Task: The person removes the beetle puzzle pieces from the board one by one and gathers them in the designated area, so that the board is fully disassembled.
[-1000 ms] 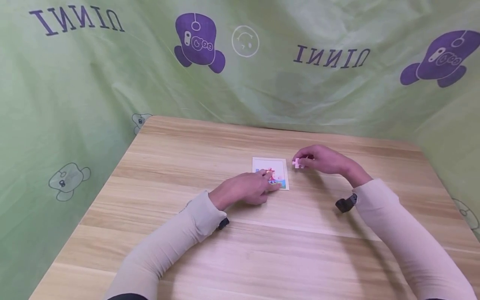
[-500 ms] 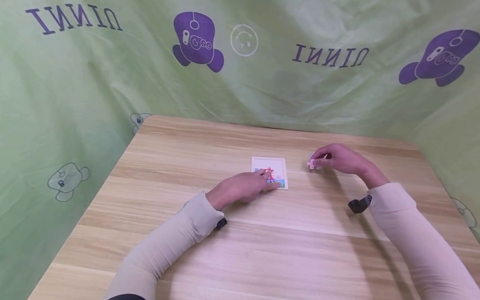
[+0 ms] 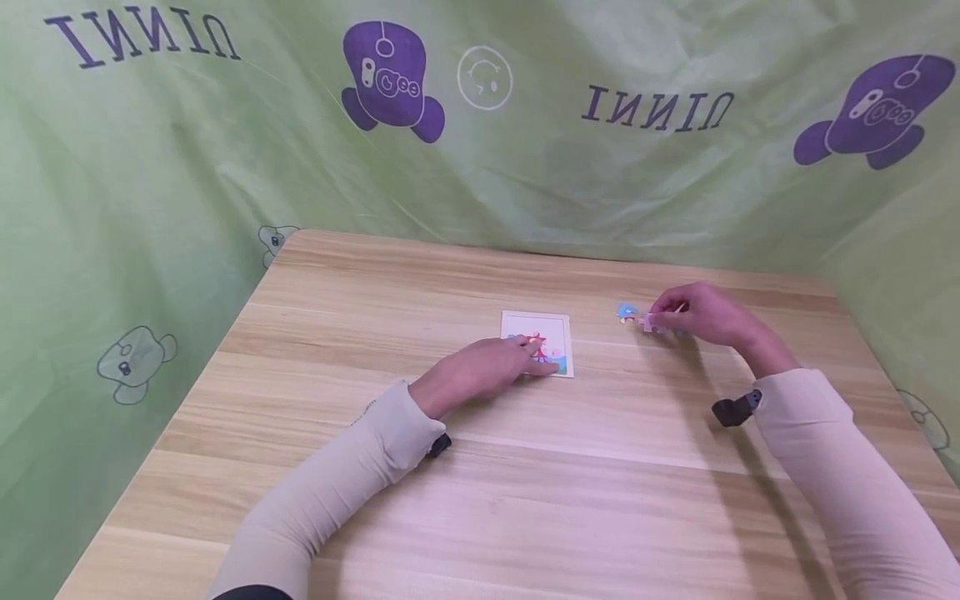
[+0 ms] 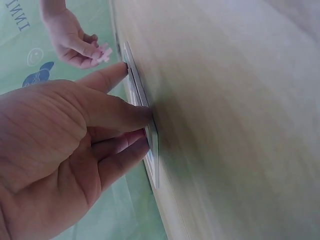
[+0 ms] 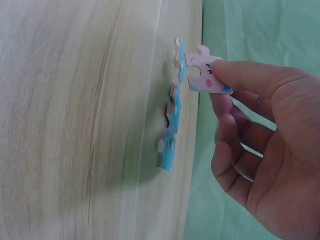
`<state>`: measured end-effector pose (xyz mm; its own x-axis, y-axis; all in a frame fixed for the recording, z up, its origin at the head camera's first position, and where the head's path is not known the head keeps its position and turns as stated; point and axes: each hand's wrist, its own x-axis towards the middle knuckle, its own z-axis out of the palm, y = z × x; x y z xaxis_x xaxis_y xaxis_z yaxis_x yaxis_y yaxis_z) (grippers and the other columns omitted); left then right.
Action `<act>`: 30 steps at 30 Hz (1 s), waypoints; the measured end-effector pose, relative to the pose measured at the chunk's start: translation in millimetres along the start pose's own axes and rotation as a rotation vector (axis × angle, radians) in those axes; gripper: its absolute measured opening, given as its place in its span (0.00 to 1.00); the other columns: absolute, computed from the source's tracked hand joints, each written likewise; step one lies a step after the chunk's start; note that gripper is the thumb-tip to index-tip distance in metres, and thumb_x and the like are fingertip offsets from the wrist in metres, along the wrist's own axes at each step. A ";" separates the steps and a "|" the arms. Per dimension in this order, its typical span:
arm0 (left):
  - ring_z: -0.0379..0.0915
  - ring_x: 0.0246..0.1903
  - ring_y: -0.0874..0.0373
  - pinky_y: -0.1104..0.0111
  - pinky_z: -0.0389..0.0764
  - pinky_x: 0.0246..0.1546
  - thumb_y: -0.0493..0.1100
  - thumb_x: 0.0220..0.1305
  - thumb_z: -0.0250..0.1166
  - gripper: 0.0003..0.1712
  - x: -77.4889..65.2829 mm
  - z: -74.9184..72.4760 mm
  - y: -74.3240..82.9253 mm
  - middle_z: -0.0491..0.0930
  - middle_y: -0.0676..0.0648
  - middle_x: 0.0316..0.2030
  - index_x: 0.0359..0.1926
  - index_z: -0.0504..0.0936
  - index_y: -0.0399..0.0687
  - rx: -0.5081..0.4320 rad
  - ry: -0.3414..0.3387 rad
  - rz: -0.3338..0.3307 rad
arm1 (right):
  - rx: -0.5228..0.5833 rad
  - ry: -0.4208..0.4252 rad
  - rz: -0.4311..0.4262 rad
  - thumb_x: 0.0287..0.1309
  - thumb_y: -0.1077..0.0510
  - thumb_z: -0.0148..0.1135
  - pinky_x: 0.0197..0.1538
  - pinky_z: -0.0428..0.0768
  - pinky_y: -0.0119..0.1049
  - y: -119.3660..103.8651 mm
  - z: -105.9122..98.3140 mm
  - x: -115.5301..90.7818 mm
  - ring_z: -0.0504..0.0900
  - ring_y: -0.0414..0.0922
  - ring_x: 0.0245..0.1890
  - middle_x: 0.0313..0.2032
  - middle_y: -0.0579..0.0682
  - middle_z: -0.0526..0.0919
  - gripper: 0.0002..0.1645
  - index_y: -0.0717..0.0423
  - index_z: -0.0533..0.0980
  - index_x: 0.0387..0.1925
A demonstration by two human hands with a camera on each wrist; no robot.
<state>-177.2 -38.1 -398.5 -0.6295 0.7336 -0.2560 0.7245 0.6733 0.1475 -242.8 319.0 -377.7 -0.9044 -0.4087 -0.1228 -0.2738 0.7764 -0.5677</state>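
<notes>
right hand [image 3: 703,315] angled leftward off its forearm, thumb and fingertips pinching pink jigsaw piece with printed face [image 5: 205,84], nearly no gap in that grip, remaining fingers loosely curled below

held piece sits up off wood-grain table [image 3: 480,517]; blue-and-pink jigsaw pieces [image 5: 173,112] lie in loose row just under pinch, can't tell if any touch it

left hand [image 3: 476,371] back up, well left of pinch, fingers fairly straight, not closed round anything, tips and thumb resting on flat white squarish puzzle tray [image 3: 551,325]

Behind wooden table [image 3: 480,517], green curtain [image 3: 525,192] printed with purple figures [image 3: 387,62], purple lettering [image 3: 657,109], round face [image 3: 484,77].
</notes>
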 end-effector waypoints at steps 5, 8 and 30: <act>0.54 0.76 0.50 0.60 0.63 0.71 0.28 0.78 0.49 0.35 -1.2 -0.3 -0.5 0.59 0.44 0.77 0.76 0.69 0.66 0.026 0.024 0.023 | -0.016 0.009 0.036 0.69 0.58 0.67 0.34 0.76 0.36 4.8 0.2 -0.8 0.77 0.49 0.36 0.37 0.52 0.84 0.09 0.60 0.85 0.43; 0.54 0.76 0.50 0.60 0.62 0.71 0.28 0.79 0.49 0.35 -1.7 -0.1 -1.0 0.59 0.44 0.77 0.76 0.70 0.65 0.025 0.032 0.030 | -0.020 0.011 0.055 0.68 0.58 0.67 0.36 0.76 0.39 6.3 1.6 -0.9 0.78 0.50 0.37 0.38 0.52 0.84 0.09 0.60 0.85 0.44; 0.52 0.76 0.52 0.61 0.60 0.72 0.28 0.78 0.48 0.35 -1.3 2.7 -1.9 0.57 0.45 0.78 0.75 0.70 0.65 -0.035 0.034 0.010 | -0.086 0.030 0.072 0.67 0.52 0.70 0.38 0.74 0.43 6.8 10.6 0.1 0.77 0.48 0.36 0.35 0.49 0.84 0.12 0.59 0.85 0.41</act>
<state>-177.0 -40.5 -401.1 -0.6316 0.7428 -0.2220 0.7212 0.6680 0.1833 -241.3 319.2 -390.2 -0.9320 -0.3363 -0.1354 -0.2332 0.8421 -0.4864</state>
